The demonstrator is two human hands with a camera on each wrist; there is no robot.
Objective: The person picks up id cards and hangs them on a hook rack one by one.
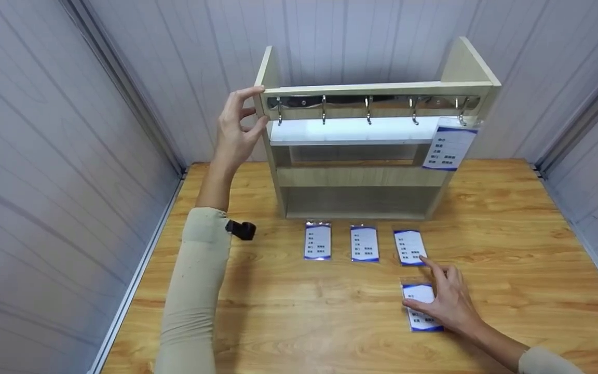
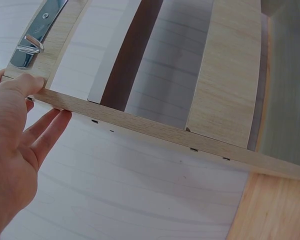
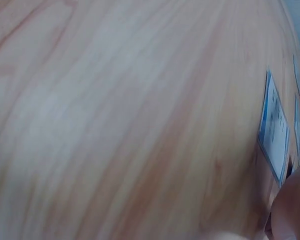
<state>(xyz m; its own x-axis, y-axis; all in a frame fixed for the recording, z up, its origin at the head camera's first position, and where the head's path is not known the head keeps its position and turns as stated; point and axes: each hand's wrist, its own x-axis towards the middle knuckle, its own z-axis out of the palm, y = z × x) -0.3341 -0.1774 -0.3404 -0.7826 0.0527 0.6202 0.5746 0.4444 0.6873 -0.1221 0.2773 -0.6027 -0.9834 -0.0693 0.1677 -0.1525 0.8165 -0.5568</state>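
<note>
At the upper left corner of a wooden rack (image 1: 364, 177), my left hand (image 1: 234, 127) grips the side panel. The left wrist view shows that hand (image 2: 12, 125) with its thumb on the front of the panel (image 2: 140, 124) and fingers behind it. My right hand (image 1: 452, 298), thumb and index finger spread apart, is over the nearest card (image 1: 426, 325), partly covering it. Its index fingertip is at the lower right corner of another card (image 1: 409, 244). In the right wrist view, a card (image 3: 276, 132) lies beside that hand (image 3: 292, 207) at the right edge.
Two more cards (image 1: 318, 242) (image 1: 364, 244) lie in a row before the rack. Several metal hooks (image 1: 368, 108) line its top, and a card (image 1: 449, 149) hangs at the rightmost end. Panelled walls (image 1: 34, 156) flank the wooden table (image 1: 299, 311).
</note>
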